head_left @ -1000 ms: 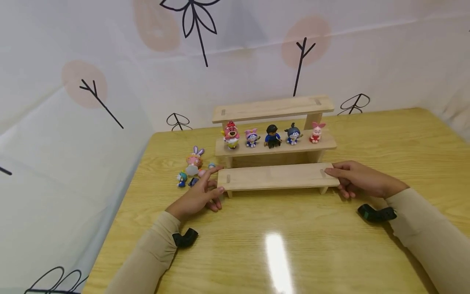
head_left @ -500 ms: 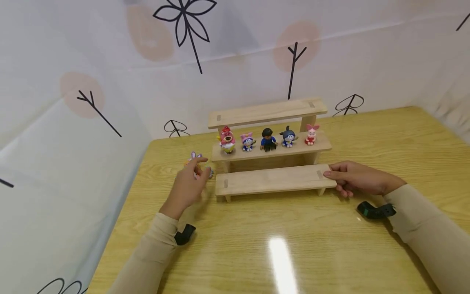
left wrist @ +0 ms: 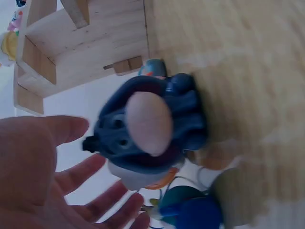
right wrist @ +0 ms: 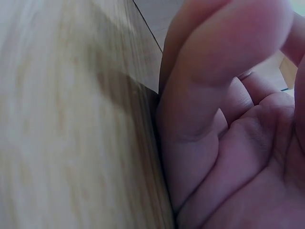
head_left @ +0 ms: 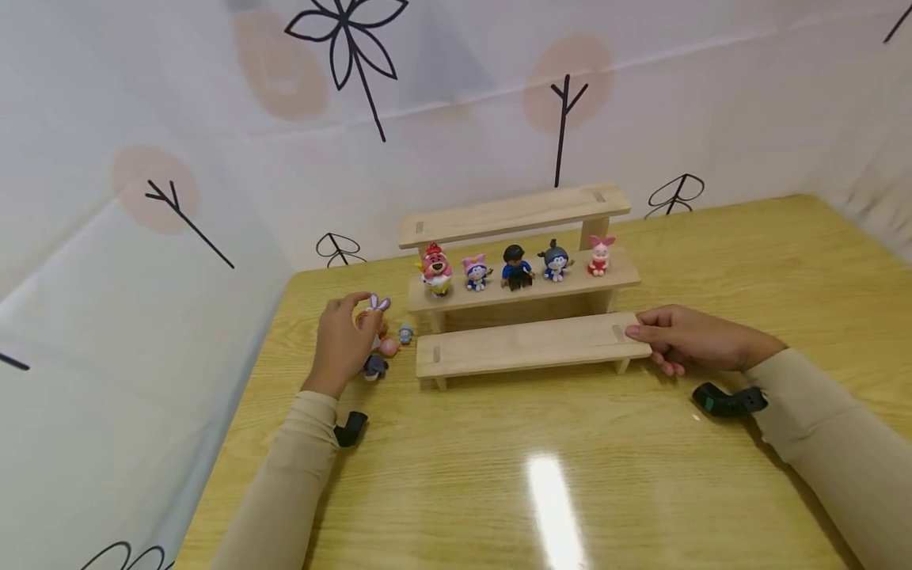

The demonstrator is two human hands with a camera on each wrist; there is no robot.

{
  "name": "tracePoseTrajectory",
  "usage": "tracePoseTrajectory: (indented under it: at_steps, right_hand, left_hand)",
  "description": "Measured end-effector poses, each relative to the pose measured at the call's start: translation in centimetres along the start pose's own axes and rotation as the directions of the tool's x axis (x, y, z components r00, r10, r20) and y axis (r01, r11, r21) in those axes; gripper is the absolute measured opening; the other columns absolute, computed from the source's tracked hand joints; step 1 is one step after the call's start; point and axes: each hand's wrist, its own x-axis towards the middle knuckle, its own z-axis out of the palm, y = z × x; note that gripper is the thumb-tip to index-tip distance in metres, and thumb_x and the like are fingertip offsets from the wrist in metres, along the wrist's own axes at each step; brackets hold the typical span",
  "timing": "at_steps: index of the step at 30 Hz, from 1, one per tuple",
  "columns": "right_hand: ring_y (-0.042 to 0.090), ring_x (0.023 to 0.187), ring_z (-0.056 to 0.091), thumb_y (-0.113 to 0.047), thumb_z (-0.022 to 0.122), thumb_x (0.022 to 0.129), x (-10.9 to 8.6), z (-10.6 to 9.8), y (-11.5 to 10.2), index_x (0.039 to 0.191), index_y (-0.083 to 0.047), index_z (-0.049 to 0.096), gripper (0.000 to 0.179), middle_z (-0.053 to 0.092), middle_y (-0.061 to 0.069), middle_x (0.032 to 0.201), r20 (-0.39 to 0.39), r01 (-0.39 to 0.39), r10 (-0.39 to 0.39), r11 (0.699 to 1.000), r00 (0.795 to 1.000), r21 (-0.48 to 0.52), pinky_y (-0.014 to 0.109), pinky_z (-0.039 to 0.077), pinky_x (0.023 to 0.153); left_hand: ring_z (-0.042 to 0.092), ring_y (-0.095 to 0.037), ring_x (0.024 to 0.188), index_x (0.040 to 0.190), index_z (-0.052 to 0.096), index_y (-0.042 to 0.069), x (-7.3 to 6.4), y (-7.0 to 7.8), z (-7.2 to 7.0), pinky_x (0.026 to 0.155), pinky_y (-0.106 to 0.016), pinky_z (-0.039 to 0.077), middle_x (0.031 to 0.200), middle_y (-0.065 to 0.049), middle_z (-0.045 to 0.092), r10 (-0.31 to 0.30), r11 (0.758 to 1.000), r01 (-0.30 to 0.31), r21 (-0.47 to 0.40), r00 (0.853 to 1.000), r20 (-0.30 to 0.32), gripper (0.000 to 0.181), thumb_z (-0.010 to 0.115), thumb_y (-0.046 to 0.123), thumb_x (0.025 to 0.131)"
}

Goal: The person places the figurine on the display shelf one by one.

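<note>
My right hand (head_left: 684, 340) grips the right end of the lowest step of a three-step wooden display stand (head_left: 527, 346), thumb on top and fingers curled at its side. In the right wrist view the curled fingers (right wrist: 200, 95) lie close to the wooden tabletop. Over a cluster of toy figures left of the stand, my left hand (head_left: 340, 340) has thumb and fingers spread apart, near a figure with rabbit ears (head_left: 379, 302) that it partly hides. A dark blue donkey figure (left wrist: 188, 107) with a pink muzzle stands just beyond the fingers in the left wrist view.
On the middle step sit several figures in a row, from a pink bear (head_left: 436, 271) to a piglet (head_left: 599, 257). The top step (head_left: 513, 214) bears nothing. Beside the stand are a small light-blue figure (head_left: 405, 334) and a pink one (head_left: 389, 347). Printed cloth (head_left: 456, 142) hangs behind.
My left hand has left the stand's left end and moved left and away from me, over the loose figures. The right hand stays at the right end. The head view has shifted slightly.
</note>
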Motion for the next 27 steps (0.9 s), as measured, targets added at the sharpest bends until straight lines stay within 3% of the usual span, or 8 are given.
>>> tracePoseTrajectory:
  at_steps: [5, 9, 21, 27]
  right_hand:
    - [0.008, 0.057, 0.056, -0.032, 0.040, 0.110, 0.3, -0.1, -0.1, 0.116, 0.001, 0.054, 0.037, 0.057, -0.001, 0.074, -0.004, -0.006, 0.006, 1.000, 1.000, 0.004, 0.033, 0.057, 0.055]
    - [0.009, 0.058, 0.056, -0.031, 0.038, 0.110, 0.2, 0.0, 0.0, 0.119, 0.003, 0.054, 0.038, 0.058, 0.000, 0.075, 0.006, -0.007, 0.007, 1.000, 1.000, 0.000, 0.034, 0.056, 0.056]
    - [0.009, 0.058, 0.055, -0.029, 0.036, 0.111, 0.3, 0.1, -0.1, 0.121, 0.004, 0.053, 0.039, 0.058, 0.000, 0.076, -0.002, 0.025, -0.025, 0.999, 1.000, -0.030, 0.033, 0.055, 0.054]
    - [0.009, 0.058, 0.055, -0.032, 0.036, 0.111, 0.3, 0.1, 0.1, 0.124, 0.005, 0.052, 0.042, 0.057, 0.001, 0.076, -0.015, -0.001, 0.000, 0.999, 1.000, -0.036, 0.033, 0.055, 0.054]
  left_hand:
    - [0.042, -0.046, 0.135, 0.153, 0.038, 0.012, 0.2, -1.4, 0.5, 0.109, -0.060, 0.041, 0.148, -0.027, 0.040, -0.077, 0.996, 0.071, 0.047, 0.987, 0.139, 0.061, 0.057, 0.037, 0.101]
    - [0.044, -0.045, 0.135, 0.158, 0.029, 0.015, 0.4, -2.0, 0.8, 0.109, -0.060, 0.041, 0.150, -0.027, 0.039, -0.097, 0.995, 0.087, 0.055, 0.974, 0.204, 0.066, 0.054, 0.040, 0.102]
    - [0.046, -0.041, 0.135, 0.155, 0.032, 0.011, 0.6, -2.1, 0.4, 0.109, -0.058, 0.041, 0.147, -0.024, 0.046, -0.103, 0.994, 0.090, 0.068, 0.968, 0.228, 0.064, 0.053, 0.042, 0.103]
    - [0.059, -0.036, 0.117, 0.147, 0.037, 0.009, 0.5, -2.0, 0.3, 0.094, -0.051, 0.050, 0.134, -0.023, 0.056, -0.106, 0.994, 0.097, 0.049, 0.970, 0.220, 0.058, 0.056, 0.040, 0.101]
